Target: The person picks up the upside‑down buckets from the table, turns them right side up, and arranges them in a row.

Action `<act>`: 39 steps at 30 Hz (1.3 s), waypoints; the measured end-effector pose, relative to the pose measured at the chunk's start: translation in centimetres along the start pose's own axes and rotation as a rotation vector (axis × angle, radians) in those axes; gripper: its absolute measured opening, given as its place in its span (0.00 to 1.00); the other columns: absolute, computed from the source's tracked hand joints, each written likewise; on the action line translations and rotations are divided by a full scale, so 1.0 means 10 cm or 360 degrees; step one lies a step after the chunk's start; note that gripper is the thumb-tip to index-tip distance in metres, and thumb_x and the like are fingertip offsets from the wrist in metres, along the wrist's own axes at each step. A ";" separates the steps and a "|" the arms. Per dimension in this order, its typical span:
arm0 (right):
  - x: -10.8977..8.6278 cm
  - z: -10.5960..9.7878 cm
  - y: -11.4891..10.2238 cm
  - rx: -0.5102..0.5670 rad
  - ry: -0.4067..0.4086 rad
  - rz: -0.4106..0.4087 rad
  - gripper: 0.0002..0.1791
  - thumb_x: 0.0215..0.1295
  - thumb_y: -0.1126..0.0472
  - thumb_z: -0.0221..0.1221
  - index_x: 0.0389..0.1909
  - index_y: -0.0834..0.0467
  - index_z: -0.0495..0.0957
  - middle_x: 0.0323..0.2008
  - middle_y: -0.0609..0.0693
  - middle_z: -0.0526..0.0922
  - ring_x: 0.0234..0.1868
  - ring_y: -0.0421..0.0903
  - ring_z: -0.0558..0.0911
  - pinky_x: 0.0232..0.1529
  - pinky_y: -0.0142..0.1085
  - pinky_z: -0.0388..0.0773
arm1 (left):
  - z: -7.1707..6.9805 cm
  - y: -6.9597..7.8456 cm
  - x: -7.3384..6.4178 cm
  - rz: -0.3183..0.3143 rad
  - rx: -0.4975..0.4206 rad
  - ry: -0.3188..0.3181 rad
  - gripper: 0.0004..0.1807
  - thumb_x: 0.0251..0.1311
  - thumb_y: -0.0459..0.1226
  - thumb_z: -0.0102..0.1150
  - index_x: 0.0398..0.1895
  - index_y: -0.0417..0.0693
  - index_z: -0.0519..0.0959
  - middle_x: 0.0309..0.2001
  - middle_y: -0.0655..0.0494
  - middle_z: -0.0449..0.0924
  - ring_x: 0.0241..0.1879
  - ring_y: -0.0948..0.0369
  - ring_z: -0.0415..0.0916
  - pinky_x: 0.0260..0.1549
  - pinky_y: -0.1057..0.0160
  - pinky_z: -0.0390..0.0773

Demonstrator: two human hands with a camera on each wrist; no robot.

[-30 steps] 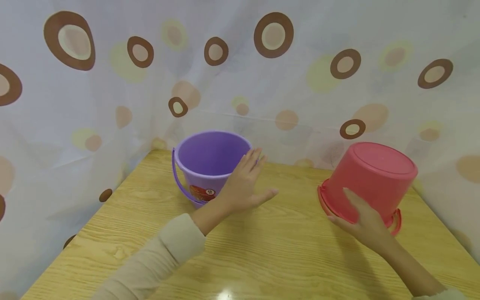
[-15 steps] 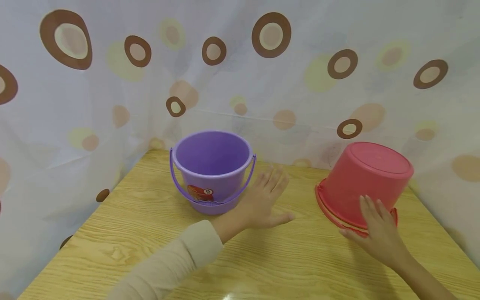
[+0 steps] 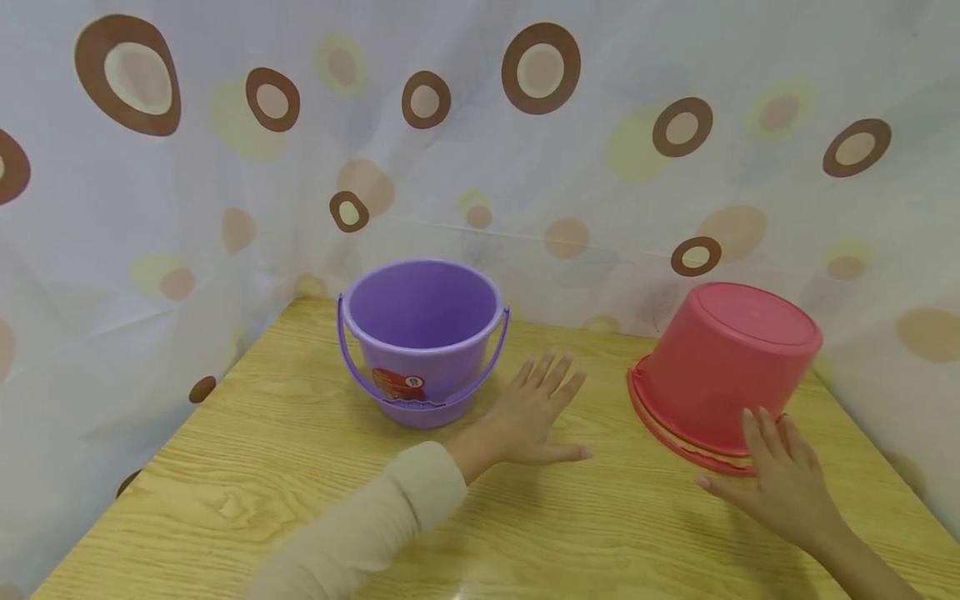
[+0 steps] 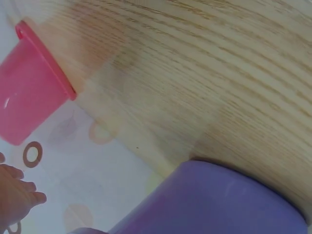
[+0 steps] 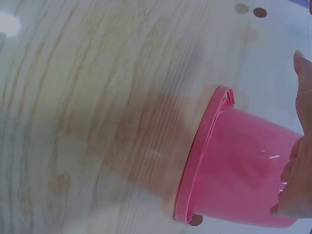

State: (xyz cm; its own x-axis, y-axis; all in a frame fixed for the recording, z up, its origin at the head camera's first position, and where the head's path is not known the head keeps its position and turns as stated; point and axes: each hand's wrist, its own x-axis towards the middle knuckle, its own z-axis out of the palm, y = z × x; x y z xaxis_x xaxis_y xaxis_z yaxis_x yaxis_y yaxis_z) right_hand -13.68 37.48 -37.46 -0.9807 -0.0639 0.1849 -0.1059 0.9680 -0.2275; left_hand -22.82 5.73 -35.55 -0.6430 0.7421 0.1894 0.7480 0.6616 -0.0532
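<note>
Looks like a pause between moves: gripping nothing with the left hand (image 3: 528,421) or the right hand (image 3: 783,483), fingers straight on both. Find the purple bucket (image 3: 450,375) upright on the wooden table (image 3: 225,450), the red bucket (image 3: 727,375) upside down by the right hand — cannot tell if touching. Probably calls next for drawing back, or regripping.

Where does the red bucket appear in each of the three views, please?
Head: the red bucket is at the right, upside down.
Left wrist: the red bucket is at the upper left, cut by the edge.
Right wrist: the red bucket is at the lower right, partly behind the right hand.
Shared landmark: the wooden table.
</note>
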 end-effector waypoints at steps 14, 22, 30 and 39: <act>-0.01 0.10 0.27 0.0035 -0.0176 0.0087 0.59 0.60 0.36 0.52 0.69 0.72 0.29 0.66 0.80 0.33 0.64 0.78 0.25 0.59 0.71 0.27 | 0.23 0.03 0.21 -0.0081 -0.0260 -0.0152 0.53 0.55 0.70 0.39 0.74 0.52 0.36 0.74 0.47 0.28 0.73 0.50 0.27 0.71 0.50 0.36; -0.02 0.15 0.45 0.0077 -0.0258 0.0076 0.58 0.63 0.38 0.49 0.67 0.75 0.25 0.63 0.84 0.32 0.62 0.82 0.28 0.57 0.73 0.27 | 0.32 0.14 0.35 -0.0111 -0.0255 -0.0246 0.52 0.55 0.69 0.42 0.74 0.52 0.38 0.75 0.47 0.32 0.74 0.50 0.31 0.72 0.51 0.39; 0.01 0.15 0.56 0.0134 -0.0357 0.0123 0.56 0.65 0.38 0.46 0.65 0.79 0.25 0.62 0.86 0.33 0.60 0.85 0.31 0.54 0.75 0.30 | 0.46 0.29 0.51 -0.0110 -0.0206 -0.0298 0.52 0.55 0.71 0.37 0.74 0.50 0.40 0.75 0.48 0.35 0.74 0.51 0.36 0.72 0.53 0.40; 0.05 0.20 0.63 0.0140 -0.0384 0.0147 0.54 0.66 0.39 0.44 0.64 0.82 0.31 0.60 0.88 0.36 0.59 0.87 0.34 0.53 0.75 0.34 | 0.52 0.38 0.61 -0.0137 -0.0104 -0.0355 0.52 0.55 0.72 0.34 0.74 0.51 0.41 0.75 0.50 0.37 0.74 0.54 0.37 0.72 0.55 0.42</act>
State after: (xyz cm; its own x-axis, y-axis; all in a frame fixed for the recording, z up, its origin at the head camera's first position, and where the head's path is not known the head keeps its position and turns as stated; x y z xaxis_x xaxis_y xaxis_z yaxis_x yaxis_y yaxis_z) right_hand -15.20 43.04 -40.75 -0.9965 -0.0427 -0.0715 -0.0179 0.9484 -0.3167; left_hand -24.74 13.34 -39.66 -0.7199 0.6934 -0.0309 0.6932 0.7205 0.0189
